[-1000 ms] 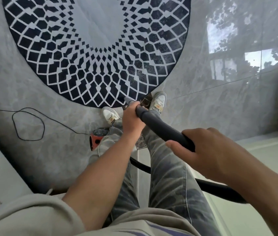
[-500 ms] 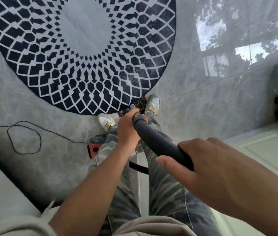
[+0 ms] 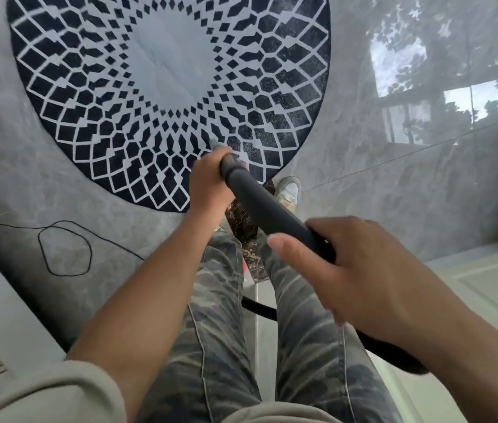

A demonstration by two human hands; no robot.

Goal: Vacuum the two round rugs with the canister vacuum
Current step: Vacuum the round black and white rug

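Wand (image 3: 260,206) in left grip (image 3: 208,181), right grip (image 3: 363,270); over rug (image 3: 89,87).

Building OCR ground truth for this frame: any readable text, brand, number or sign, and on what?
None readable.
The vacuum tube shows plain dark plastic with no label.
The round rug carries only a geometric pattern.
The shoe is too blurred to show any logo.

Left hand (image 3: 208,181), arm stretched forward, curls round far end of dark grey plastic vacuum tube (image 3: 266,209); right hand (image 3: 354,270) grips it nearer, thumb straight.
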